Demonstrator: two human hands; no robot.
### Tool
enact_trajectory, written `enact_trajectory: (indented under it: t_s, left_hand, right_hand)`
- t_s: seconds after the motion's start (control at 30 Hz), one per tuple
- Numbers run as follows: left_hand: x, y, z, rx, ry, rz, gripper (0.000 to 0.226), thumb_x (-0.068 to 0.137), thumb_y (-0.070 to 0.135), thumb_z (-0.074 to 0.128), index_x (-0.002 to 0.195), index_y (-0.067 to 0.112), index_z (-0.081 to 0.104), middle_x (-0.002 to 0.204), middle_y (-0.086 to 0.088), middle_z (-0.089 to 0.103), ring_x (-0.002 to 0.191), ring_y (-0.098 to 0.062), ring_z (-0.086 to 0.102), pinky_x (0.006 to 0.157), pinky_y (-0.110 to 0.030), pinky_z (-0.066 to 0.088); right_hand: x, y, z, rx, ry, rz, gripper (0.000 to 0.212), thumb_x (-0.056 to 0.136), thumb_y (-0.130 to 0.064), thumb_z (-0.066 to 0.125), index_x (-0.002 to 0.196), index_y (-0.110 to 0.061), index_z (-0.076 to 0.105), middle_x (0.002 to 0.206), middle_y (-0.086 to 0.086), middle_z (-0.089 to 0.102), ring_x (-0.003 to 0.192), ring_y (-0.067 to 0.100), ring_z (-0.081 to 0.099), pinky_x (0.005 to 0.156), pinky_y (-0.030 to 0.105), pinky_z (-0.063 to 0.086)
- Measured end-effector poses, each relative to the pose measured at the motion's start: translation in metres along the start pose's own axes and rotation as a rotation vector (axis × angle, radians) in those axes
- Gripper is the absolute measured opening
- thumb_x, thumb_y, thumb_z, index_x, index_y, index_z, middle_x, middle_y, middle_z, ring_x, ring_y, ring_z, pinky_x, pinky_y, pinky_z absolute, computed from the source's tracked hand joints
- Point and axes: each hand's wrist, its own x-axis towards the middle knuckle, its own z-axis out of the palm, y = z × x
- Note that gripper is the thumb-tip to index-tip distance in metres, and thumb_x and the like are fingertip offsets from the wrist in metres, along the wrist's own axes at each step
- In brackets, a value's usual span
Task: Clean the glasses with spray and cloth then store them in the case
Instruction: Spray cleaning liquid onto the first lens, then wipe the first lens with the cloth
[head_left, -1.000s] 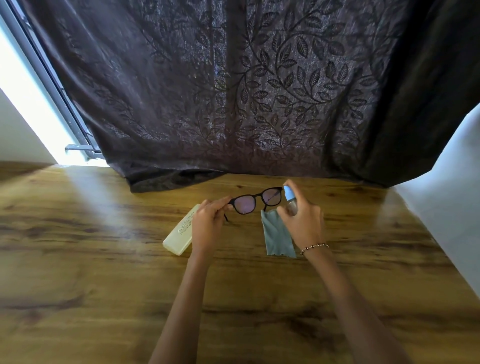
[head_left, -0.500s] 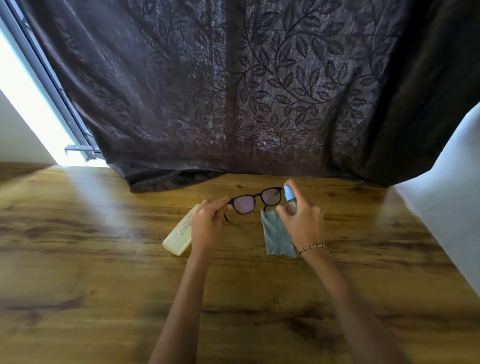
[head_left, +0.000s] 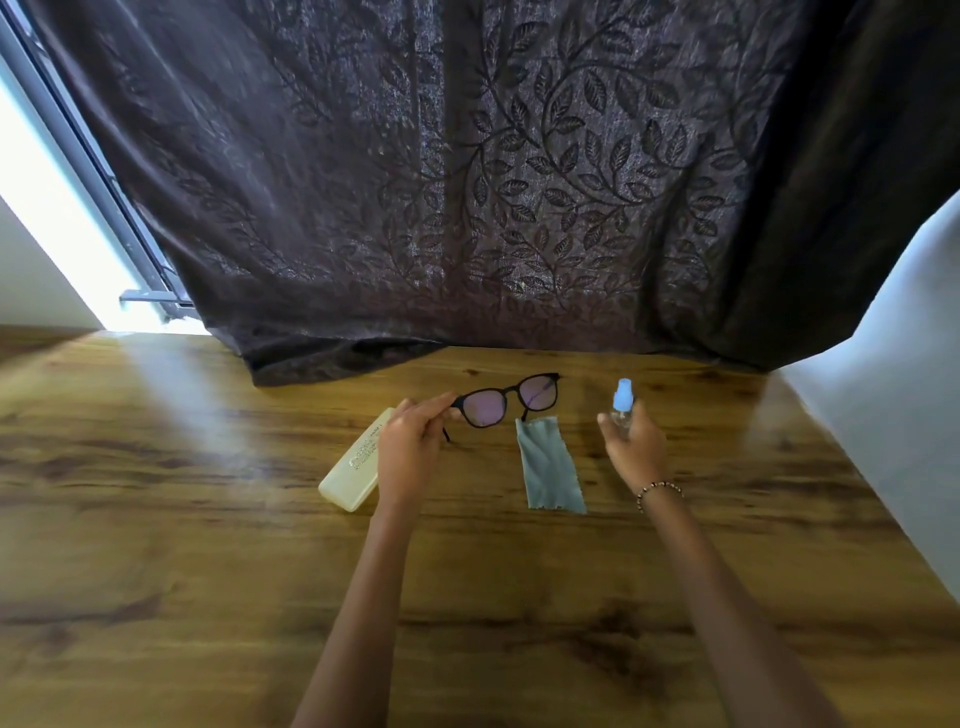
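The left hand (head_left: 410, 441) pinches the glasses (head_left: 506, 400) by one corner above the wooden table (head_left: 208, 571). The right hand (head_left: 636, 447) holds the spray bottle (head_left: 622, 405) upright, apart from them. The cloth (head_left: 550, 467) lies between the hands; the case (head_left: 356, 467) lies beside the left.

Home room: wooden table (head_left: 208, 571), leaf-patterned curtain (head_left: 467, 182) over bright window (head_left: 47, 208).

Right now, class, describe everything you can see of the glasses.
The glasses have a thin dark frame with two rounded lenses that show a purplish tint. The left hand pinches one end of the frame, holding them up above the wooden table, lenses facing the camera, tilted slightly. They hang over the top of the grey cloth. A temple shows behind the lens.
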Motion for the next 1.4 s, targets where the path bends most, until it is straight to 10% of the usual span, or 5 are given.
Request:
enact_trajectory:
  t_s: [0.53,0.63,0.73,1.03,1.4]
  left_hand:
    - [0.0,-0.001,0.0,-0.011,0.004,-0.022,0.027,0.09,0.006,0.059,0.114,0.014,0.068,0.084,0.009,0.057,0.071,-0.008,0.053,0.062,-0.011,0.036]
    - [0.0,-0.001,0.001,-0.004,0.006,-0.024,0.026,0.09,0.006,0.06,0.114,0.014,0.068,0.084,0.008,0.057,0.07,-0.008,0.052,0.062,-0.008,0.034]
    - [0.0,-0.001,0.0,-0.002,0.002,-0.009,0.027,0.09,0.006,0.06,0.114,0.015,0.068,0.085,0.005,0.059,0.071,-0.009,0.054,0.061,-0.008,0.035]
    - [-0.004,0.002,0.0,-0.029,0.019,0.001,0.027,0.088,0.003,0.061,0.112,0.014,0.069,0.086,0.007,0.059,0.071,-0.011,0.058,0.064,-0.009,0.039]
    - [-0.005,0.003,-0.003,-0.032,0.026,0.009,0.029,0.087,-0.001,0.061,0.112,0.013,0.069,0.087,0.006,0.061,0.072,-0.008,0.058,0.064,-0.004,0.04]
  right_hand:
    - [-0.003,0.025,-0.004,0.155,0.059,0.239,0.053,0.081,-0.021,0.073,0.126,-0.005,0.049,0.119,0.013,0.061,0.113,0.031,0.056,0.09,0.038,0.044]
    - [-0.011,0.02,-0.009,0.095,0.297,0.179,0.072,0.075,-0.032,0.078,0.132,-0.007,0.042,0.127,0.012,0.051,0.118,0.029,0.048,0.092,0.043,0.045]
    - [-0.021,0.012,-0.006,-0.134,0.586,-0.125,0.043,0.08,-0.036,0.069,0.112,-0.014,0.05,0.107,0.006,0.053,0.098,0.017,0.046,0.08,0.033,0.041]
    - [-0.012,-0.03,0.067,-0.132,-0.026,-0.217,0.021,0.086,-0.027,0.066,0.084,-0.007,0.072,0.089,0.005,0.064,0.083,0.023,0.062,0.072,0.035,0.053]
    - [-0.007,-0.029,0.088,-0.105,-0.05,-0.01,0.015,0.088,-0.021,0.064,0.079,-0.009,0.068,0.083,0.006,0.069,0.082,0.02,0.064,0.06,0.024,0.048]
